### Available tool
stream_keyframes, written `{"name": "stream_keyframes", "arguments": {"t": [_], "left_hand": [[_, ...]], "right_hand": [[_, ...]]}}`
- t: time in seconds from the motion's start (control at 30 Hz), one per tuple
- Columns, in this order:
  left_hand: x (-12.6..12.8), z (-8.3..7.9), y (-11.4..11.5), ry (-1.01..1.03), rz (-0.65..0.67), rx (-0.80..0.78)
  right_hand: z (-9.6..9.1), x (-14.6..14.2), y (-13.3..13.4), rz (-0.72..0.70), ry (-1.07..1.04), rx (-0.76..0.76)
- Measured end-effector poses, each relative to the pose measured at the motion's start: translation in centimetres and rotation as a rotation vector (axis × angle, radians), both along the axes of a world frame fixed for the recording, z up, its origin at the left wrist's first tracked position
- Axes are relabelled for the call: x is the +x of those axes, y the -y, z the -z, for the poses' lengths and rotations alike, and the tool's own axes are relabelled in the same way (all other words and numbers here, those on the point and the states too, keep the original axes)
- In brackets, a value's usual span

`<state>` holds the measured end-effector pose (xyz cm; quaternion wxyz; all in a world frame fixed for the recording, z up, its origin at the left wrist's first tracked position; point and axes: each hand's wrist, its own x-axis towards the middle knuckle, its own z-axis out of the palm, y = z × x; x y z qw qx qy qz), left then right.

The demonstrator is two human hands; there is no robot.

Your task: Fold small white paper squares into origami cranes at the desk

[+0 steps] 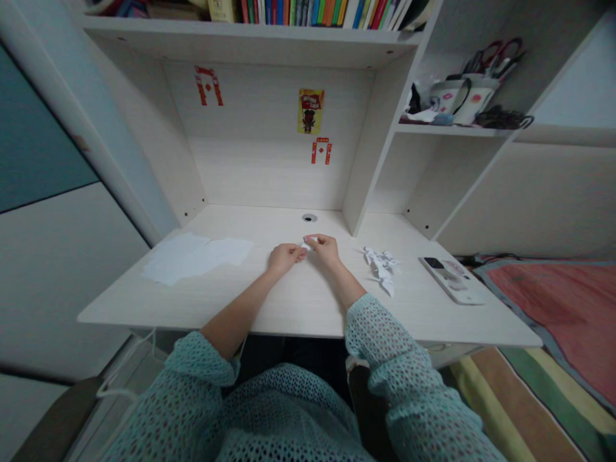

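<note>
Over the middle of the white desk, my left hand (285, 258) and my right hand (325, 249) meet around a small piece of white paper (305, 246). Both hands are closed on it, fingertips pinching from either side. Most of the paper is hidden by my fingers, so its exact shape cannot be made out. To the right of my right hand lies a small heap of folded white paper pieces (382, 264). Farther left, flat white sheets of paper (192, 255) overlap one another on the desk.
A phone (452, 280) lies near the right end of the desk (298, 308). Behind my hands is a round cable hole (309, 218). Cups with scissors and pens (474, 96) stand on the right shelf, and books (317, 13) line the top shelf. A striped bed cover (539, 398) is at right.
</note>
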<state>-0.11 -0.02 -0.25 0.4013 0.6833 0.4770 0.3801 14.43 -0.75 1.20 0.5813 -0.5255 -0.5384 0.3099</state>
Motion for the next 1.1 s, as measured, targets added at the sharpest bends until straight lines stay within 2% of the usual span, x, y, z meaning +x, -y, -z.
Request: {"name": "stream_keyframes", "arguments": {"t": [0.27, 0.5, 0.63, 0.83, 0.97, 1.1], "left_hand": [[-0.4, -0.3, 0.4, -0.074, -0.034, 0.021], [-0.2, -0.7, -0.1, 0.156, -0.029, 0.019], [-0.3, -1.0, 0.1, 0.139, -0.053, 0.028], [-0.5, -1.2, 0.1, 0.125, -0.114, 0.053], [-0.6, -1.3, -0.2, 0.186, -0.054, -0.012], [-0.6, -1.3, -0.3, 0.255, -0.112, -0.062]], "right_hand": [[0.2, -0.2, 0.0, -0.012, -0.041, 0.023], [-0.6, -0.4, 0.3, -0.095, -0.219, 0.060], [-0.1, -0.6, 0.0, -0.107, -0.253, 0.061], [1.0, -0.5, -0.7, -0.083, -0.175, 0.083], [1.2, -0.2, -1.0, -0.090, -0.070, 0.093], [1.1, -0.2, -0.8, -0.077, -0.063, 0.138]]}}
